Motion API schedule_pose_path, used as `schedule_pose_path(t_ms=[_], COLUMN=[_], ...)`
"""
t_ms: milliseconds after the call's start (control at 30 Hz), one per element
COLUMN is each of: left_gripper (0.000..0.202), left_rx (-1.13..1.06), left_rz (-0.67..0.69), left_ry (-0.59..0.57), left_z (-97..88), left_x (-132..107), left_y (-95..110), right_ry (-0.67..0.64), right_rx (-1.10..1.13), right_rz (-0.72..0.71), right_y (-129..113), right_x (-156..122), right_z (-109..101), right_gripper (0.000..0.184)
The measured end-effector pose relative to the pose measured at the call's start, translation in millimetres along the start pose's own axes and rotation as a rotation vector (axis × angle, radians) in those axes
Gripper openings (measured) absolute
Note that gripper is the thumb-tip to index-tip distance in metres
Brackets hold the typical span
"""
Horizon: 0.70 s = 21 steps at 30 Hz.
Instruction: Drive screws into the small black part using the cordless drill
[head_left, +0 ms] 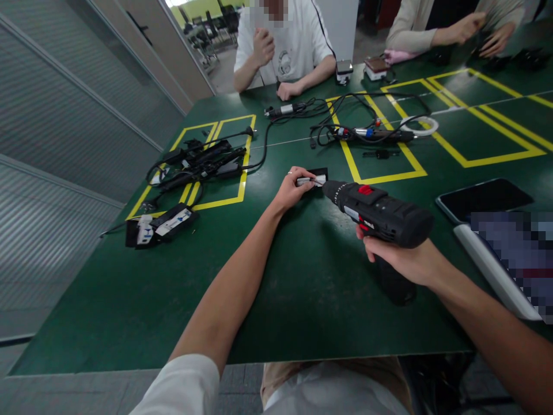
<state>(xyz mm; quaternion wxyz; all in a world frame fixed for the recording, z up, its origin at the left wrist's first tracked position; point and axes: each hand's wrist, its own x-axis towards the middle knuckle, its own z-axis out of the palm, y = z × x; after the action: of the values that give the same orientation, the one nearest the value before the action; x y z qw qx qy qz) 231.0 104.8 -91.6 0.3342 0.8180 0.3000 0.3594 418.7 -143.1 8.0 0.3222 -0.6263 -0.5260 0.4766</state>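
Observation:
My right hand point(400, 256) is wrapped round the grip of a black cordless drill point(380, 213) with red buttons. The drill points left, and its thin bit reaches a small black piece with a white face point(318, 177) on the green table. On the left side of that piece, my left hand point(296, 187) is closed with its fingers pressed on it, a ring on one finger. The fingers partly cover the piece, so its exact kind does not show. Whether the bit touches a screw is too small to tell.
Black cables and devices point(203, 161) lie in a heap at left, with black-and-white pieces point(173, 223) nearer me. Corded tools point(371, 134) lie ahead beside a white ring point(421, 127). A phone point(484, 199) and a pixelated tablet are at right. Two people sit across the table point(173, 305).

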Motion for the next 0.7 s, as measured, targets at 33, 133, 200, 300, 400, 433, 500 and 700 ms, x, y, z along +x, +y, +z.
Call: schedule_pose_path(t_ms=[33,133,200,300,400,433,500,700], left_gripper=[0.02,0.02,0.02,0.02,0.02,0.02,0.02,0.019], left_rx=[-0.003,-0.019,-0.027,-0.034,-0.045,-0.045,-0.04,-0.042], left_rz=[-0.002,0.005,0.016,0.021,0.008,0.003,-0.002,0.012], left_ry=[0.001,0.008,0.011,0.012,0.014,0.014,0.01,0.007], left_z=[0.1,0.5,0.7,1.1,1.2,1.3,1.2,0.6], left_x=[0.2,0.6,0.7,0.6,0.6,0.5,0.5,0.6], left_y=[-0.6,-2.3,-2.9,-3.1,-2.9,-2.9,-2.9,-3.5], right_ry=[0.0,0.004,0.007,0.002,-0.002,-0.001,0.001,0.005], right_rx=[-0.007,-0.018,-0.018,-0.028,-0.052,-0.057,-0.053,-0.035], right_rz=[-0.002,-0.007,-0.006,-0.006,-0.022,-0.028,-0.027,-0.008], right_y=[0.0,-0.1,-0.1,0.2,0.3,0.2,0.1,1.2], right_x=[0.0,0.3,0.6,0.9,0.8,0.7,0.7,1.2], right_z=[-0.1,0.3,0.7,0.7,0.2,0.1,0.2,0.7], right_gripper=[0.006,0.005,0.005,0.005,0.003,0.003,0.002,0.005])
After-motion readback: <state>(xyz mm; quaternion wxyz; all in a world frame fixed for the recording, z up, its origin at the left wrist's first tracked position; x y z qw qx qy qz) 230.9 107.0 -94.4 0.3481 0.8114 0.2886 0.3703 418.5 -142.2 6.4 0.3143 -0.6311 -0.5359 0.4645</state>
